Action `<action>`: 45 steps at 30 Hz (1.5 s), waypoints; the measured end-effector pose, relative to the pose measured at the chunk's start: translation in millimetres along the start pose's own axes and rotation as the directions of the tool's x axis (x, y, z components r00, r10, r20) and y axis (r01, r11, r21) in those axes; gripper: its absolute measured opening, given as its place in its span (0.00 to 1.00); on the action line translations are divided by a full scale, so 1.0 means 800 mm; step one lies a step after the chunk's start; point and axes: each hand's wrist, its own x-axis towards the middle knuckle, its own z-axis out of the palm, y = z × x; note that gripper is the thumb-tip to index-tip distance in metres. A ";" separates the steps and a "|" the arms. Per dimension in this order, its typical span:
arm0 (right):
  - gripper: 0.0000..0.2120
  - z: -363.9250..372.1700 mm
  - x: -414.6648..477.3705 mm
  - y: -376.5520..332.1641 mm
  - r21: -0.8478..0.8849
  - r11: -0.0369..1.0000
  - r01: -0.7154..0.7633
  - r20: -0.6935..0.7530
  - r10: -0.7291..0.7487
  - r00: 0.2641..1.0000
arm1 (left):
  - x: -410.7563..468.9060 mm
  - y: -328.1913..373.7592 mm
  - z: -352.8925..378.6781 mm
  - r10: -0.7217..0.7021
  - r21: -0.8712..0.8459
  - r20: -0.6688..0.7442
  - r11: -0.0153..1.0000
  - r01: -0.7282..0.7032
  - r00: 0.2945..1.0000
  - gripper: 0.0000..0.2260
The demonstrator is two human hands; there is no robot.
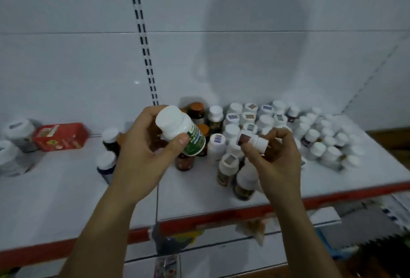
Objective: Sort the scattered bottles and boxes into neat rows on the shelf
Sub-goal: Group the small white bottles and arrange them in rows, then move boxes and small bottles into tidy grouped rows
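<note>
**Head view: shelf part-way through sorting.** My left hand [137, 155] has its grip curled round a green-labelled bottle [190, 137], thumb across the label and fingers behind, the white cap tipped toward 11 o'clock. I judge that the tilt brings the label up for reading. My right hand [277, 162] pinches a smaller bottle [255, 141] between thumb and fingertips. It lies on its side with the stickered cap pointing to 9 o'clock, toward the other bottle, probably so I can compare the two before assigning each a row. Both bottles are held clear above the shelf [66, 189] and touch nothing on it.

Beyond the hands, from 12 to 2 o'clock, white-capped bottles [250, 117] stand upright, packed close in rough rows. A looser group [326, 144] spreads toward 3 o'clock. Orange-capped amber bottles [196, 109] stand at 12 o'clock, just behind the left hand's bottle. A red box [60, 136] lies at 9 o'clock, well apart, beside large white-lidded jars [20, 131].

The next placement calls for finding the matching row, and in stock this crowded a knock-over is a risk.
</note>
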 end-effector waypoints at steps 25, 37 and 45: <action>0.16 -0.279 0.046 0.065 -0.871 0.431 -0.235 -0.221 0.083 0.972 | 0.106 -0.039 0.364 -0.081 0.431 0.824 0.733 -0.527 0.561 0.21; 0.15 -0.253 0.021 0.024 -0.840 0.465 -0.280 -0.335 -0.040 0.941 | 0.125 -0.018 0.304 -0.188 0.619 0.752 0.532 -0.578 0.632 0.27; 0.13 -0.058 0.060 -0.007 -0.774 0.626 0.099 0.049 -0.096 0.994 | 0.076 -0.056 -0.012 0.008 0.644 -0.065 0.764 0.035 0.998 0.11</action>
